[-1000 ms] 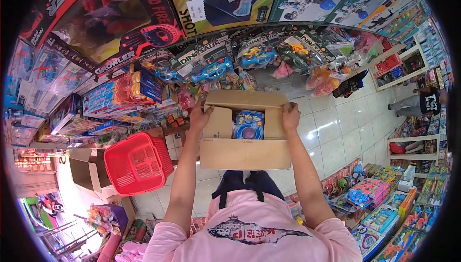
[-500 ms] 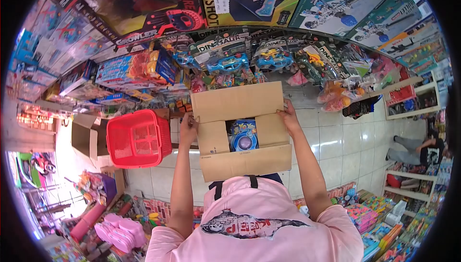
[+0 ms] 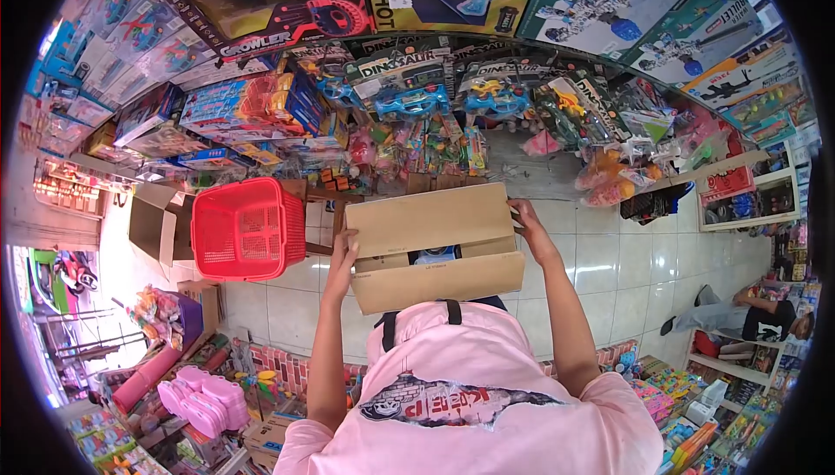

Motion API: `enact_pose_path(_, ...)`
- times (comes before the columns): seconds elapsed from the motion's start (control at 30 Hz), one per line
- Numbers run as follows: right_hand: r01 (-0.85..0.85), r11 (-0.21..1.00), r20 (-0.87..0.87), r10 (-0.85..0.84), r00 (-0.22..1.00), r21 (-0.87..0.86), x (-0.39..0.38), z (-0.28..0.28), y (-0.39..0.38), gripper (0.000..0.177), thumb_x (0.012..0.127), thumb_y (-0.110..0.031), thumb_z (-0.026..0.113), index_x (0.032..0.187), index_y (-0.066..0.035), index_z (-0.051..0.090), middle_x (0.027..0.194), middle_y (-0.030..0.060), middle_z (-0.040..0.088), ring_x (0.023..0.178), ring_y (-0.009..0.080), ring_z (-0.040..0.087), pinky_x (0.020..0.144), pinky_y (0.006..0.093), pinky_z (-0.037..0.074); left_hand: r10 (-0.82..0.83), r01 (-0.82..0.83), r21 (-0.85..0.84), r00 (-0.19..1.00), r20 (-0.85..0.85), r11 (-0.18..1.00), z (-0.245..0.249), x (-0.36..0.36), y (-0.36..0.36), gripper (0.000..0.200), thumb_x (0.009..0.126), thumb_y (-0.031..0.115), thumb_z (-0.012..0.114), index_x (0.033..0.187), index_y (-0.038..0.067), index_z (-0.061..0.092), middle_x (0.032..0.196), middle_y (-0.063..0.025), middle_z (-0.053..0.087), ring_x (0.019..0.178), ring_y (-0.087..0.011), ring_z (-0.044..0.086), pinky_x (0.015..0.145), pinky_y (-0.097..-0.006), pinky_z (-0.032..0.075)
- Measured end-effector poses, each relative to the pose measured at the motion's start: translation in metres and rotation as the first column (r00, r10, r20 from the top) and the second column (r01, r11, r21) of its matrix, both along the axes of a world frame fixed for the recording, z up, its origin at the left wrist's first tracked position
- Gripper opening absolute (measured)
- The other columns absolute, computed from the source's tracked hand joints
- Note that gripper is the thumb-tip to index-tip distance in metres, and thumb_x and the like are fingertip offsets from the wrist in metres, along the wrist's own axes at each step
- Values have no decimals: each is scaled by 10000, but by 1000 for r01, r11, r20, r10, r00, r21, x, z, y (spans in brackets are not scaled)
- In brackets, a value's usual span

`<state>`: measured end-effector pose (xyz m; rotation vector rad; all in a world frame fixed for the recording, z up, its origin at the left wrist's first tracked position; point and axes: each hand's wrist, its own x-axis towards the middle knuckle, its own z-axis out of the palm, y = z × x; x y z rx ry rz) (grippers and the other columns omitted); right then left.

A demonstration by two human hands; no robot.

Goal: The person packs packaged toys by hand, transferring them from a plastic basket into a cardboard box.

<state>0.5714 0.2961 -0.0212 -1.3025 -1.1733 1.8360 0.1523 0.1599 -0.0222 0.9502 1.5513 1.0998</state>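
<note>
A brown cardboard box (image 3: 430,218) is in front of my body, its far flap leaning inward and its near flap lying toward me. Through the gap between the flaps, part of a blue toy package (image 3: 437,255) shows. My left hand (image 3: 343,259) grips the left side of the box, fingers near the end of the far flap. At the far flap's right corner, my right hand (image 3: 532,230) has its fingers curled round the cardboard edge. Some fingertips of both hands are hidden by the box.
Left of the box stands a red plastic basket (image 3: 248,231), with another open carton (image 3: 155,224) beyond it. Hanging dinosaur toy packs (image 3: 413,97) and boxed toys (image 3: 248,108) line the far shelves. At the right, a person (image 3: 761,314) sits near white shelving.
The far flap has folded inward over the box, hiding most of the blue package. My left hand has shifted down along the side, and my right hand has moved with the flap.
</note>
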Motion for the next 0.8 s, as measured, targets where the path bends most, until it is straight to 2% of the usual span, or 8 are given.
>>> enact_pose_path(0.1,116,989,59,-122,991,88,-3,2,-29,626,994,-602,349,1351,-99,453,1410,93,452,1319,238,411,1058,418,328,66,-53,267,997,-39,962,6,16,-16,426,982,332,527,1288,38,486,1345,-151,480,1267,-289,456,1055,-383,352)
enact_pose_path(0.17,172,941,139,-219,966,291,-12,-4,-44,625,999,-591,345,1321,-73,480,1367,122,487,1256,246,465,1017,413,368,95,-60,223,984,-148,973,-4,19,-15,385,967,285,563,1240,20,500,1323,-169,485,1247,-311,474,1017,-397,383)
enact_pose_path(0.3,427,879,185,-465,866,211,-27,-23,-58,590,1012,-547,352,1249,-42,542,1213,123,595,1133,260,554,935,386,429,115,-56,124,830,-545,991,-37,16,-14,266,922,177,652,1041,-17,511,1214,-219,498,1168,-381,514,898,-426,445)
enact_pose_path(0.4,536,783,326,-619,714,315,-36,-32,-63,557,1024,-486,367,1139,9,596,1007,191,669,990,334,633,894,379,462,150,-84,139,800,-580,987,-53,25,-13,289,924,205,654,926,-19,472,1119,-236,494,1140,-415,512,886,-430,439)
enact_pose_path(0.47,233,862,532,-468,705,449,-40,-36,-64,557,1019,-464,379,1117,33,612,965,275,665,927,410,649,840,416,493,136,-104,90,826,-547,991,-50,25,-15,304,928,214,655,906,-18,459,1095,-221,493,1141,-398,518,886,-438,438)
enact_pose_path(0.53,212,871,597,-463,656,443,-51,-27,-65,567,1008,-473,393,1159,27,612,979,315,651,947,457,635,827,468,496,122,-119,39,851,-511,992,-54,24,-11,322,931,223,657,887,-16,445,1071,-206,491,1141,-381,525,885,-445,437)
enact_pose_path(0.6,166,937,717,-344,606,308,-56,-14,-69,582,997,-504,394,1205,-7,617,972,311,660,958,466,635,838,502,497,342,-288,186,819,-460,939,-62,30,-15,346,962,289,615,931,-34,496,1102,-220,549,1108,-378,562,896,-442,444)
enact_pose_path(0.8,163,941,776,-338,533,297,-43,-27,-83,651,959,-597,405,1217,-46,636,947,310,661,950,467,636,856,522,500,12,-72,-149,928,-373,986,-56,23,-12,713,983,483,520,1357,-104,366,1278,-337,538,1128,-396,584,942,-417,445)
